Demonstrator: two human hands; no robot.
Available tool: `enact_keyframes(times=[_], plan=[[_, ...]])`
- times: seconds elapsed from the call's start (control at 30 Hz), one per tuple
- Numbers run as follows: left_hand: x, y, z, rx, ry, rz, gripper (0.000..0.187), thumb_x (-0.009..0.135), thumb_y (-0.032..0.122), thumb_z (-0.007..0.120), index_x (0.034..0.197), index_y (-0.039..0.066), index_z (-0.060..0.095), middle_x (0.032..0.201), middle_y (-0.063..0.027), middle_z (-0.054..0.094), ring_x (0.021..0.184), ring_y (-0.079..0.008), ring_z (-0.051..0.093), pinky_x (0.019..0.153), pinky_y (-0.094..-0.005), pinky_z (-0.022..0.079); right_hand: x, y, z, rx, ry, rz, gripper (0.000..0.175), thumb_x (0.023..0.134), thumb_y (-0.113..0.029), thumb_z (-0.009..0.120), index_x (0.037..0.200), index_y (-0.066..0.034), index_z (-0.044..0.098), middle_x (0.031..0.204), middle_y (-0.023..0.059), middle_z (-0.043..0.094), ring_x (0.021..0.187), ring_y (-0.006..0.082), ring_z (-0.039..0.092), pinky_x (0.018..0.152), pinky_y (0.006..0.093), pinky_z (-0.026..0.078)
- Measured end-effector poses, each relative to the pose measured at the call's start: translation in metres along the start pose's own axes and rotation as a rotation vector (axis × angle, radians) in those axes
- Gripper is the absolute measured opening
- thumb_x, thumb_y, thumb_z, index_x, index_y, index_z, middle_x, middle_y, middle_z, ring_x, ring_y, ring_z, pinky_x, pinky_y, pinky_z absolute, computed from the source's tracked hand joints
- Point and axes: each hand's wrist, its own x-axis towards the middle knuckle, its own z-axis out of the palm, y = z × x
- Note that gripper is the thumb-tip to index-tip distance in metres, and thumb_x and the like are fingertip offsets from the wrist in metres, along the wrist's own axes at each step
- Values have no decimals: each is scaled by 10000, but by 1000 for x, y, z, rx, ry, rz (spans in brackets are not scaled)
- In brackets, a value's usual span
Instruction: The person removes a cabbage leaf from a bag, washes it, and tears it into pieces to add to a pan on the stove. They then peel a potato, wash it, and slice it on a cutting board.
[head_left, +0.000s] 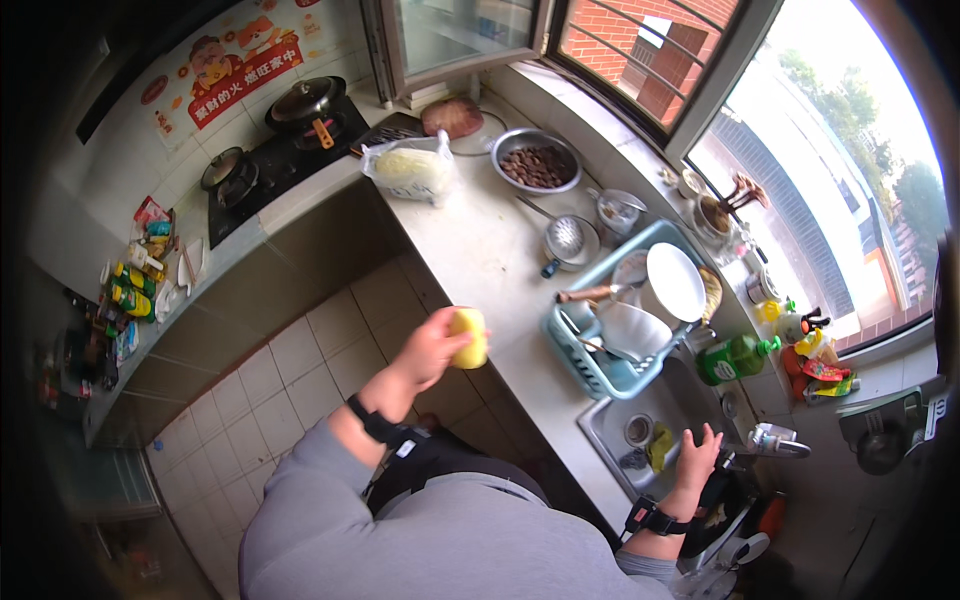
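My left hand grips a yellow oblong object beside the counter's edge, above the tiled floor. Whether it is a peeled potato or a sponge I cannot tell. Over the right side of the steel sink is my right hand, its fingers apart and nothing in them. A green cloth and a dark scrubber lie in the basin near the drain. The faucet stands just right of that hand.
A blue dish rack with bowls and a wooden-handled knife partly overhangs the sink. Farther back are a steel bowl of brown pieces, a skimmer and a plastic bag of food. A green detergent bottle stands by the window.
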Motion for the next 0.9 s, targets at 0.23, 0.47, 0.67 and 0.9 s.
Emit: enact_keyframes(times=[0.23,0.47,0.67,0.9], plan=[[-109,100,-185,-257,527,27,379,964,146,540,1332,191,460,1056,-78,573,928,-238,629,819,-424,561,-46,-217,30,312,107,-488,394,872,-191,634,1225,-25,580,1325,189,542,1260,328,487,1060,381,370],[-146,135,-279,-265,833,101,378,976,198,521,1349,192,457,1089,-66,556,964,-215,587,873,-429,514,-55,-444,70,164,-56,-855,277,872,-197,634,1116,-66,638,1169,188,628,1100,358,585,951,390,455],[-153,144,-339,-290,1093,129,362,973,206,526,1331,192,476,1096,-65,550,944,-198,574,827,-372,506,-12,-664,164,500,-235,-1089,219,858,-160,619,1044,-67,688,997,179,676,971,344,634,873,392,488],[-116,199,-376,-290,1345,107,371,972,230,529,1336,203,466,1149,-79,539,959,-222,573,817,-391,495,39,-880,408,-71,-457,-1375,245,857,-151,534,1003,-69,712,1021,167,683,982,349,641,855,408,517]])
